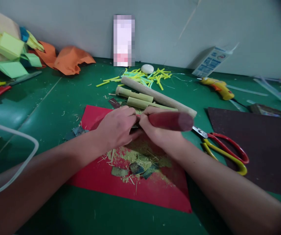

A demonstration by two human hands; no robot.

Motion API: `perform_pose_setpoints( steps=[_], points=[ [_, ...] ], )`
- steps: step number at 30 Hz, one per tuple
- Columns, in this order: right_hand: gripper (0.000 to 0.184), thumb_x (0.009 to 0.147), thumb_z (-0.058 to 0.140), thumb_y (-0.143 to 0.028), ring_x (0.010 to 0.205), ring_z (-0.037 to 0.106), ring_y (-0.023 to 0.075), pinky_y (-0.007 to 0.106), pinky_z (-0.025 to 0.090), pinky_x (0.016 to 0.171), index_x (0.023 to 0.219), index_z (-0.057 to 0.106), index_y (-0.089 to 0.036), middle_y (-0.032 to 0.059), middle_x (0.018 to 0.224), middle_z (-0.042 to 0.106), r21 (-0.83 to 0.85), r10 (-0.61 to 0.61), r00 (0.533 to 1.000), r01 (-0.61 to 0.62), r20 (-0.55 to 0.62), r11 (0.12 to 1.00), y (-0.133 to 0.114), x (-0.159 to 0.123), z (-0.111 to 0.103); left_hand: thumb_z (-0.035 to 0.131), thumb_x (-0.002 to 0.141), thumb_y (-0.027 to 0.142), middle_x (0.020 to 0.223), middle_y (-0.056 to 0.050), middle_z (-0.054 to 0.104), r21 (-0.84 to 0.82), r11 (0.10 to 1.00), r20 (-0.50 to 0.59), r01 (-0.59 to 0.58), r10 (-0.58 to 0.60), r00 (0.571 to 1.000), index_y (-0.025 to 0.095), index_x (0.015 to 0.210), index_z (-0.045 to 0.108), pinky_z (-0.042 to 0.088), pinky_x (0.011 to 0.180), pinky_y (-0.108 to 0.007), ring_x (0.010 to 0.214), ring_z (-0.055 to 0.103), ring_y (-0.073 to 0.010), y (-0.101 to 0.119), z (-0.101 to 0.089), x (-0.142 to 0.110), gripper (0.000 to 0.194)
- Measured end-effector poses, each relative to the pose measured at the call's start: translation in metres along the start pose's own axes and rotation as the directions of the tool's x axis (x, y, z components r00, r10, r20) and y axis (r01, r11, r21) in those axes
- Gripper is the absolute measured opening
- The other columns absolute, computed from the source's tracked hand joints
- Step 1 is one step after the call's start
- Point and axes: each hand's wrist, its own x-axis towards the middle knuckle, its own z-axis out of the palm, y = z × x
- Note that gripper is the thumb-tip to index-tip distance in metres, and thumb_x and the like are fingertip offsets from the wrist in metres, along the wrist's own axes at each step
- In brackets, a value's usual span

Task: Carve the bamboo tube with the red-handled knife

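Red handle [171,120], right hand [157,131] gripping (tip hidden)

- Tool handle [166,120]: dark red is noted, dulled at the butt.
- Sheet under the work [89,179]: plain red is recorded.
- Shavings [124,155]: pale yellow-green is observed.
- Bamboo pieces [140,103]: light yellowish green is seen.
- Rod [157,94]: pale greyish beige is recorded.
- Scissors [237,147]: one red and one yellow loop are noted, with silvery metal.
- Glue gun [215,85]: yellow is found, marked by orange.
- Carton [210,62]: white is printed with blue blocks.
- Right-hand sheet [253,143]: dark brown is registered.
- Tabletop [121,212]: green is crossed by a pale line.
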Motion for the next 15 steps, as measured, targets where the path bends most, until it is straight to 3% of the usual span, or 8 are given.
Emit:
perform_pose_setpoints(
  steps=[5,15],
  points=[
    [0.022,0.080,0.053,-0.025,0.058,0.043,0.0125,0.029,0.036,0.058,0.059,0.048,-0.022,-0.0024,0.058,0.049,0.100,0.107,0.986,-0.095,-0.124,0.990,0.0033,0.0059,0.0061,0.065,0.090,0.039,0.093,-0.009,0.065,-0.070,0.996,0.038,0.056,-0.053,0.998,0.015,0.094,0.069,0.050,0.078,-0.036,0.093,0.060,-0.0243,-0.0050,0.0025,0.0001,0.025],
    [0.023,0.066,0.052,-0.022,0.053,0.035,0.0108,0.029,0.032,0.053,0.047,0.039,-0.023,-0.0038,0.049,0.038,0.232,0.220,0.972,-0.196,-0.078,0.953,0.0005,0.0051,0.0038,0.069,0.088,0.039,0.093,-0.007,0.063,-0.111,0.993,0.058,0.049,-0.042,0.997,0.016,0.098,0.071,0.048,0.078,-0.035,0.093,0.058,-0.0233,-0.0066,0.0024,0.0006,0.025]
  ],
)
